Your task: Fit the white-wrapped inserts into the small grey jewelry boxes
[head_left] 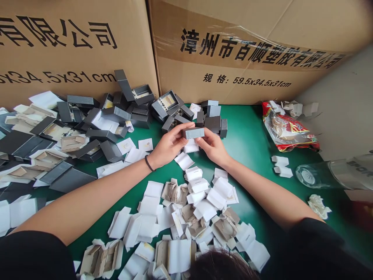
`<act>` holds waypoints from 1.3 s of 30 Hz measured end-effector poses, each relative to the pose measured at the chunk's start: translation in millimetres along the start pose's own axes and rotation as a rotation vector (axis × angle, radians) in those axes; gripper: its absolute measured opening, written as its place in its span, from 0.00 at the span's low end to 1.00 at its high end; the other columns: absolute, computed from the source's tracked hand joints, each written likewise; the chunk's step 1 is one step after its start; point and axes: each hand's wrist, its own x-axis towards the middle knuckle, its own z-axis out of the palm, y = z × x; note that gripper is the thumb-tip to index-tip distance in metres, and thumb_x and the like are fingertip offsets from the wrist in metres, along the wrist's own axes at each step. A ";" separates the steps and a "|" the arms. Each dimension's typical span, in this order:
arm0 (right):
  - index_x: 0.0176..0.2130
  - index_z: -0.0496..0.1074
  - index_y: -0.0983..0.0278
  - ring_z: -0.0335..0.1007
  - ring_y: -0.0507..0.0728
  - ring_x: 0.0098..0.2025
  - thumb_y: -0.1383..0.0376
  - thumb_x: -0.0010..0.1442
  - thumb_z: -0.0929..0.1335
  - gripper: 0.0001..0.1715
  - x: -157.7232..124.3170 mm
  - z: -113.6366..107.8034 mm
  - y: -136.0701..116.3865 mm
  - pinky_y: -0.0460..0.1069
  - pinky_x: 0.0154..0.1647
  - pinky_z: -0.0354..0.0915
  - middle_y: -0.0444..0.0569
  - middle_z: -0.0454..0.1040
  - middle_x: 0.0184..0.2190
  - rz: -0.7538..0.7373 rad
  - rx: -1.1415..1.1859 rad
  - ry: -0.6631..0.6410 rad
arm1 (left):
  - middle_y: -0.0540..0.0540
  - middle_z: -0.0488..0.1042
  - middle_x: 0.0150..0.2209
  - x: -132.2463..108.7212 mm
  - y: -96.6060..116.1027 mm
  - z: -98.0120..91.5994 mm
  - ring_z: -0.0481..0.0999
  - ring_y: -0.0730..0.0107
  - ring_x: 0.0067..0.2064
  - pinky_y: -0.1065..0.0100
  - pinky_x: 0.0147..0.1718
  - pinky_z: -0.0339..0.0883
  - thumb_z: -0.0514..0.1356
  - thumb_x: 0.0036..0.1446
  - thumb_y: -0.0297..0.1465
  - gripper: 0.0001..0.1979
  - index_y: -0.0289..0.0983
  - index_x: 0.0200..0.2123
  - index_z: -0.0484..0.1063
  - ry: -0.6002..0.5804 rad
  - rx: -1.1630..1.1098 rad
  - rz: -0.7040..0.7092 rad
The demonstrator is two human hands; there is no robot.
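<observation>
Between both hands I hold a small dark grey box point(193, 133), its lighter side turned toward me. My left hand point(170, 144) grips its left end with fingers and thumb closed round it. The right end is pinched by my right hand point(215, 144). Just beneath the box shows a white piece of paper or card point(191, 147); whether it touches the box I cannot tell. Behind my hands, more dark boxes point(214, 123) lie in a loose pile, some of them opened.
Folded white card inserts point(204, 210) lie scattered in front of me. More dark boxes point(96, 134) and inserts heap on the left. Large cardboard cartons point(233, 58) stand at the back of the green table point(241, 140). A red snack bag point(291, 130) and clear plastic cup point(335, 173) lie right.
</observation>
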 end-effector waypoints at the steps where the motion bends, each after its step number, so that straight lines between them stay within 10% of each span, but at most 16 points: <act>1: 0.41 0.67 0.64 0.61 0.46 0.30 0.45 0.56 0.67 0.27 0.3 -0.2 -0.7 0.42 0.29 0.58 0.44 0.69 0.32 0.009 0.018 0.011 | 0.42 0.68 0.59 0.3 -0.4 0.8 0.73 0.71 0.54 0.78 0.45 0.71 0.61 0.56 0.35 0.25 0.37 0.57 0.65 0.013 -0.002 -0.013; 10: 0.35 0.66 0.64 0.59 0.45 0.29 0.48 0.54 0.69 0.23 0.4 0.6 1.2 0.43 0.28 0.60 0.43 0.66 0.29 -0.017 0.084 0.118 | 0.41 0.75 0.48 2.3 -1.3 3.7 0.75 0.69 0.47 0.72 0.44 0.72 0.65 0.51 0.37 0.27 0.35 0.54 0.68 0.077 -0.051 -0.164; 39: 0.40 0.67 0.64 0.62 0.47 0.31 0.54 0.61 0.65 0.16 -10.2 9.1 0.4 0.44 0.35 0.64 0.46 0.69 0.32 -0.202 -0.310 0.180 | 0.49 0.71 0.37 -0.2 0.7 3.2 0.71 0.79 0.40 0.79 0.39 0.67 0.58 0.47 0.24 0.12 0.33 0.38 0.66 0.095 0.120 -0.053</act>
